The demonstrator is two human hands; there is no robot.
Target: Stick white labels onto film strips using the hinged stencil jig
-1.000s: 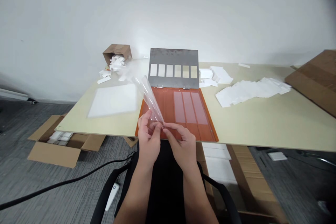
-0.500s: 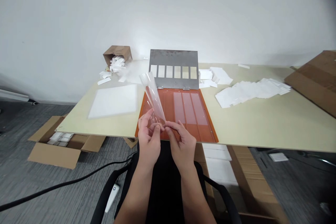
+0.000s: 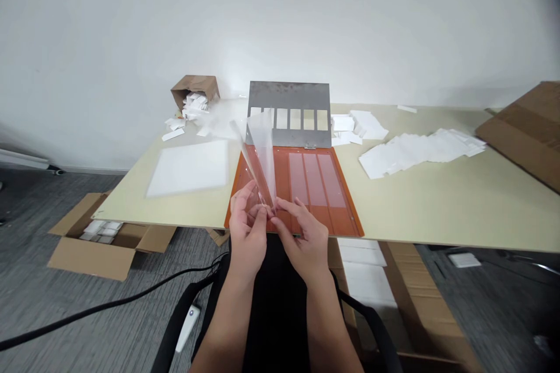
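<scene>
A clear film strip (image 3: 261,154) stands up between my two hands, its lower end pinched at the near edge of the table. My left hand (image 3: 247,233) pinches that end from the left, and my right hand (image 3: 304,239) pinches it from the right. Near the top the strip splits into two thin layers. Just behind my hands lies an orange tray (image 3: 341,204) with three pale strips (image 3: 315,178) laid in its right half. A grey metal lid (image 3: 289,96) with a row of rectangular windows stands hinged open at the tray's far edge.
A white sheet stack (image 3: 190,166) lies left of the tray. White slips (image 3: 415,151) spread to the right, with more (image 3: 356,125) behind. A tipped cardboard box (image 3: 196,90) spills slips at back left. Flat cardboard (image 3: 529,128) is far right. Open boxes (image 3: 105,236) and a cable (image 3: 96,306) are on the floor.
The film strip has swung from leaning left to nearly upright, and its top has opened into two layers. My hands have stayed at the table's near edge.
</scene>
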